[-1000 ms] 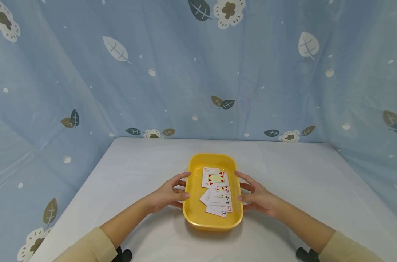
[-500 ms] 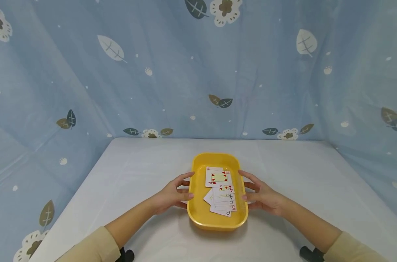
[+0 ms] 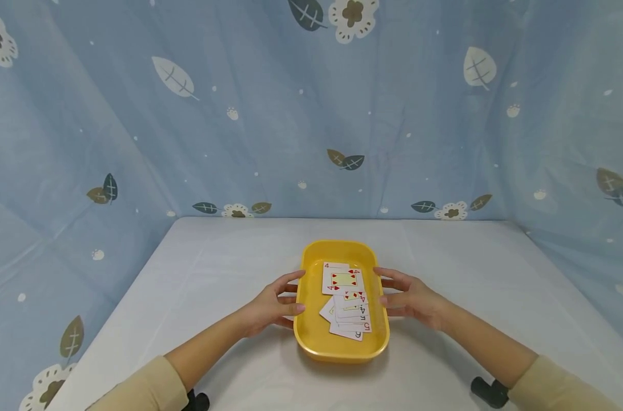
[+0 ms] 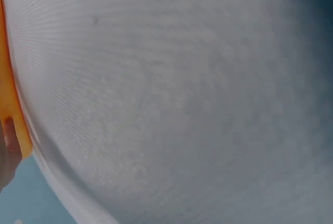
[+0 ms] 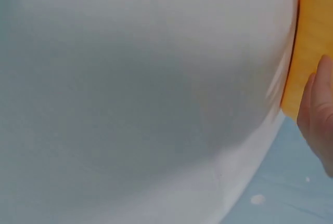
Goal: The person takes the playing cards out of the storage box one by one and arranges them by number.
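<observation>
A yellow tray (image 3: 311, 339) with raised sides rests on the white table, several playing cards (image 3: 344, 281) lying face up in two loose groups inside it. Against its left side is my left hand (image 3: 270, 308), thumb and fingers spread along the rim and wall. My right hand (image 3: 411, 297) touches the opposite side in the same way, its fingers nearly straight. The left wrist view catches only some fingers (image 4: 11, 138) beside the tray's wall (image 4: 8, 78). In the right wrist view, fingers (image 5: 320, 99) lie by the tray's outer wall (image 5: 312, 16).
White cloth covers the table (image 3: 229, 245). A blue curtain (image 3: 270, 131) with leaf and flower prints rises behind it and along both sides. Black wrist gear (image 3: 490, 393) shows under the sleeves at the bottom.
The tray, cards and both hands have shifted slightly right over the table, while the head view has turned a little. In the last half second, my right fingers have moved slightly against the wall.
</observation>
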`<state>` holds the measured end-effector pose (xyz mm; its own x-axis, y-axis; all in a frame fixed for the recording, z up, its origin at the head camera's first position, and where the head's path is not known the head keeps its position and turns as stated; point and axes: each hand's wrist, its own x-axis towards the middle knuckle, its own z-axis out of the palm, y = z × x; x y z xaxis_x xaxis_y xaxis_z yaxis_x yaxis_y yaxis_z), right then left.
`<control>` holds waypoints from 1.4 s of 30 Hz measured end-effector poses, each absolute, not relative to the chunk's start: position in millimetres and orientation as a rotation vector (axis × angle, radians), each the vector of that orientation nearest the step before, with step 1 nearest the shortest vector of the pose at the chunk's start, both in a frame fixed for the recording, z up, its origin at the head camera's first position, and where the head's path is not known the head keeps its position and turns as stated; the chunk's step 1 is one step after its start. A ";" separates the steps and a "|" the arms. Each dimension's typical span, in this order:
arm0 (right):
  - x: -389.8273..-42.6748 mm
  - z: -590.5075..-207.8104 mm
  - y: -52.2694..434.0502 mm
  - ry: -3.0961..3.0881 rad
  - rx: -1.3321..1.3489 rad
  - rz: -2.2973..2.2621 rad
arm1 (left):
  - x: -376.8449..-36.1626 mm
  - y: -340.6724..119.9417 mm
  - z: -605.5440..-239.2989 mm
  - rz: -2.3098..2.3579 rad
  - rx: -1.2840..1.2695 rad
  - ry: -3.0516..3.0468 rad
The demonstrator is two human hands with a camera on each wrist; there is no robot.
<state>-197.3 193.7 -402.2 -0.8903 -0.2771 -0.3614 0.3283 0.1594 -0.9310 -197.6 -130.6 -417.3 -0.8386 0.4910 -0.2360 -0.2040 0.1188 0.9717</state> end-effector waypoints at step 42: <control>-270.1 -356.4 146.9 2.414 -0.771 -1.066 | -196.9 -125.6 -416.3 1.770 0.283 1.880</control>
